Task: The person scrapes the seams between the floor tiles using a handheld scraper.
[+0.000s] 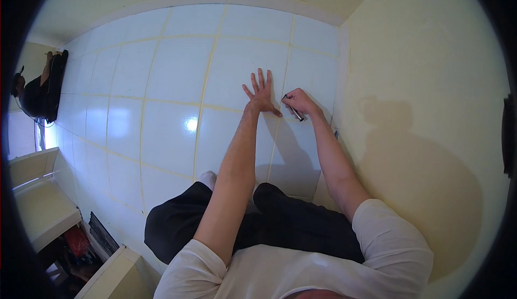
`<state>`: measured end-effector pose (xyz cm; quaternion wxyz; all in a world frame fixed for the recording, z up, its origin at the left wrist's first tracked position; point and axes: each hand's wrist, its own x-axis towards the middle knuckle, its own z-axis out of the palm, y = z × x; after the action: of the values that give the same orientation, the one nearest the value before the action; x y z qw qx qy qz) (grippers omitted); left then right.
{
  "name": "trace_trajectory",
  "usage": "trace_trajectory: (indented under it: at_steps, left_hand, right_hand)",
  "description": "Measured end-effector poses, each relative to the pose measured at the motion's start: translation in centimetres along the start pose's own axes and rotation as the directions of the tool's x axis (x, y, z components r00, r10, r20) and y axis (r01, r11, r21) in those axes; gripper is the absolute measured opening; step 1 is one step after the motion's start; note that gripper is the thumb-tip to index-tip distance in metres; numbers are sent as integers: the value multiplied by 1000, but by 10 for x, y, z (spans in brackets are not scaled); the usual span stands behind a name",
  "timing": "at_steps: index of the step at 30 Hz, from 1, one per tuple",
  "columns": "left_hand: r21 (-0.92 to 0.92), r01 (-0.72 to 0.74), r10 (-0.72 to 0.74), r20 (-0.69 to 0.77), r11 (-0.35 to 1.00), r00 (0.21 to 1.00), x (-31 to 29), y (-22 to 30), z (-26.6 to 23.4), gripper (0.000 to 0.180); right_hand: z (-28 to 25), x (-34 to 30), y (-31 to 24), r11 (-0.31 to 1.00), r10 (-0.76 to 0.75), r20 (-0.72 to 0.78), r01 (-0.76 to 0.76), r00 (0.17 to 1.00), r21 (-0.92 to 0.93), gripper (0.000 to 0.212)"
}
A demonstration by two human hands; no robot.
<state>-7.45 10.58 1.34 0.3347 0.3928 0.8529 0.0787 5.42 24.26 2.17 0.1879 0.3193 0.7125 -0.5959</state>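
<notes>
Glossy, pale bluish-white square floor tiles (pixel 177 72) with yellowish grout lines (pixel 202 101) spread out ahead of the hands and to their left, seen from the head camera, and a plain cream wall (pixel 420 46) rises just to the hands' right, carrying a large shadow. The bare left hand (pixel 262 98) lies palm down on the tiles, its fingers fanned wide and its thumb pointing toward the other hand. Just to its right, the bare right hand (pixel 302 102) is curled around a slim, dark and silver, rod-shaped tool (pixel 294 111), which slants through the grip close to where two grout lines cross. Whether either end of it touches the floor, I cannot tell. Nearer than the hands are folded legs in loose black trousers (pixel 177 218), a pale sock (pixel 208 178) and a white short-sleeved T-shirt (pixel 291 272). Well to the left of the hands, another person in dark clothing (pixel 35 95) sits low at the edge of the tiles. Below that, toward the near left, stand a cream boxy block (pixel 48 213) and a small red item (pixel 77 241), too dim to identify.
</notes>
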Motion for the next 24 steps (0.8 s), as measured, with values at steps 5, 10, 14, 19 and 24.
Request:
trace_trajectory:
  at_steps: [5,10,14,19,24]
  left_hand:
    - [-2,-5,5,28,1000,1000,-1,-4,-2,176]
    - [9,4,-4,22,1000,1000,0,-3,-5,176]
    - [20,-3,3,19,1000,1000,1,-2,-3,176]
    - [18,4,-5,22,1000,1000,0,-5,0,176]
    - [27,11,-12,13,1000,1000,0,-7,-2,176]
  right_hand:
    - [1,-3,-5,1000,13,46,-13,999,-7,23]
    - [0,-4,-12,999,26,133,-23,991,-24,24]
    - [4,-1,-4,1000,-5,45,5,999,17,26]
    - [5,0,-5,1000,-12,92,11,996,11,27]
    - [1,-1,-13,998,52,139,-45,989,-53,26]
